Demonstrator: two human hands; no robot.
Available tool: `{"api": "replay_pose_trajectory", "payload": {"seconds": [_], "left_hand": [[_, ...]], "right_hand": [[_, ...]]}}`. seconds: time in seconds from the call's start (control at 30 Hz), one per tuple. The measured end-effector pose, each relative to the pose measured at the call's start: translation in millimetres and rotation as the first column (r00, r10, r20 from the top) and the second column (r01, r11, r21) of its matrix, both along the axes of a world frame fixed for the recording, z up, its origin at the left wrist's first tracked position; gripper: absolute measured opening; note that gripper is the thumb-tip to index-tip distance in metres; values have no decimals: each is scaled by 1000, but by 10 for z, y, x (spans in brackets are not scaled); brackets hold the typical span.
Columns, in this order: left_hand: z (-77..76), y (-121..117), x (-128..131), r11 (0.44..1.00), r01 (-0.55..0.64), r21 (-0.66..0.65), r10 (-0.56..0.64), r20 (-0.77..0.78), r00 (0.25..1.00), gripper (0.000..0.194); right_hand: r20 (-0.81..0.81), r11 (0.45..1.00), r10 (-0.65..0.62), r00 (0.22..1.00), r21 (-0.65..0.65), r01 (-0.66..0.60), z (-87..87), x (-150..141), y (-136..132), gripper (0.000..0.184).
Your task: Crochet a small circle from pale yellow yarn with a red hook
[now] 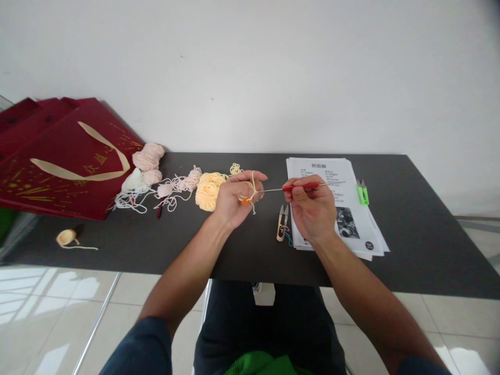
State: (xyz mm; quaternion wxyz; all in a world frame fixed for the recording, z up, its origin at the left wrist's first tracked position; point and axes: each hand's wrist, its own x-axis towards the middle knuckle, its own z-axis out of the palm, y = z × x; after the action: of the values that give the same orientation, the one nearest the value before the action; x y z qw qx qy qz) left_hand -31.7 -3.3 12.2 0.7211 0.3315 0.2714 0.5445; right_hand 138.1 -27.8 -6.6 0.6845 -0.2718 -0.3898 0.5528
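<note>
Pale yellow yarn (253, 182) is looped around the fingers of my left hand (229, 202), which is closed on it with the index finger stretched out. A small orange item (246, 201) shows at those fingers; its kind is unclear. My right hand (315, 211) grips a crochet hook (310, 186) by its red handle. The hook's thin metal shaft points left, and its tip reaches the yarn loop. Just behind my left hand sits a ball of yellow yarn (208, 191). Thread snips (280, 224) lie on the table left of my right wrist.
Printed sheets (312, 166) lie under my right hand, with green snips (362, 194) at their right edge. Pink yarn (148, 157) and white yarn (135, 182) lie left, beside dark red gift bags (70, 151). A small cream piece (66, 237) trails a yarn tail near the table's front left.
</note>
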Motion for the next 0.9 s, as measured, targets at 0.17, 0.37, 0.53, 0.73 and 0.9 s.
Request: {"api": "replay_pose_trajectory", "payload": {"seconds": [0.17,0.37,0.53,0.73,0.9], "left_hand": [[-67,-11,-11,994,-62,91,71,-103,992,23],[-146,-44,57,967,-153,204,208,-282,937,24],[-150,-62,113,959,-214,185,261,-288,921,58],[-128,-90,144,958,-232,170,277,-326,904,54],[-115,-111,162,943,-257,211,317,-339,886,47]], "right_hand": [[-117,975,91,989,-192,-112,-12,-1,16,18],[-104,969,55,993,-234,-79,-38,-111,-43,15],[-36,984,-12,999,-176,5,-54,-168,-70,10],[-21,991,-29,999,-130,26,-98,-175,-49,9],[24,991,-58,998,-123,61,-102,-181,-43,11]]}}
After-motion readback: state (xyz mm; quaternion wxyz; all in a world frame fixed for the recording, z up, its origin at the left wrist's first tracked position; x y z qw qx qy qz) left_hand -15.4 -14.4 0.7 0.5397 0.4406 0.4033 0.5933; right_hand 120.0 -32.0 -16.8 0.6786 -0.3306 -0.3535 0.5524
